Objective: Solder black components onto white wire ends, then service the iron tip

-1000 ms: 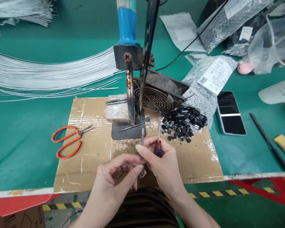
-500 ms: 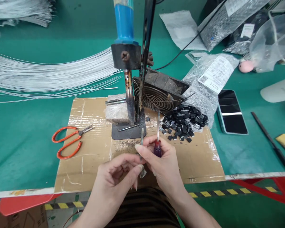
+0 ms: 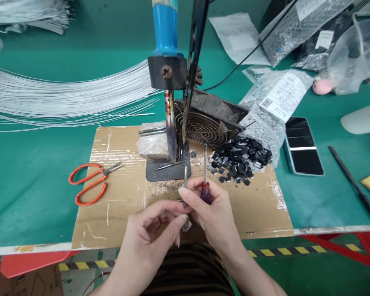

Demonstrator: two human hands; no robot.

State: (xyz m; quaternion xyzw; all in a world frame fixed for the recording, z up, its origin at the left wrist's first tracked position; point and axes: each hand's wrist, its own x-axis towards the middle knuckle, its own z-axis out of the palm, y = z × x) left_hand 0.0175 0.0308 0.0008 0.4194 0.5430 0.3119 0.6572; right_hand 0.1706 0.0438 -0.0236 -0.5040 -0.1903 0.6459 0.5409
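Note:
My right hand [image 3: 214, 205] is closed on a screwdriver [image 3: 205, 192] with a red and purple handle, its shaft pointing away from me. Between thumb and fingers the same hand pinches a thin metal rod [image 3: 185, 181], held nearly upright. My left hand [image 3: 156, 230] meets it at the rod's lower end, with its fingertips pinched together. A small crumpled greyish scrap [image 3: 187, 225] sticks out by the left thumb; what it is cannot be made out. Just beyond the hands, a blue-handled soldering iron [image 3: 165, 31] is clamped tip-down over a dark base plate [image 3: 152, 174].
Orange-handled scissors [image 3: 91, 183] lie on the cardboard [image 3: 117, 222] at left. A dusty fan [image 3: 206, 125] stands behind a pile of small black pieces [image 3: 239, 158]. Farther right are a phone [image 3: 305, 148] and a dark tool [image 3: 354, 183]. White wires [image 3: 64, 96] spread at the back left.
The whole view has shifted slightly, so most things sit a little farther right. Both hands keep the same grip and nearly the same pose.

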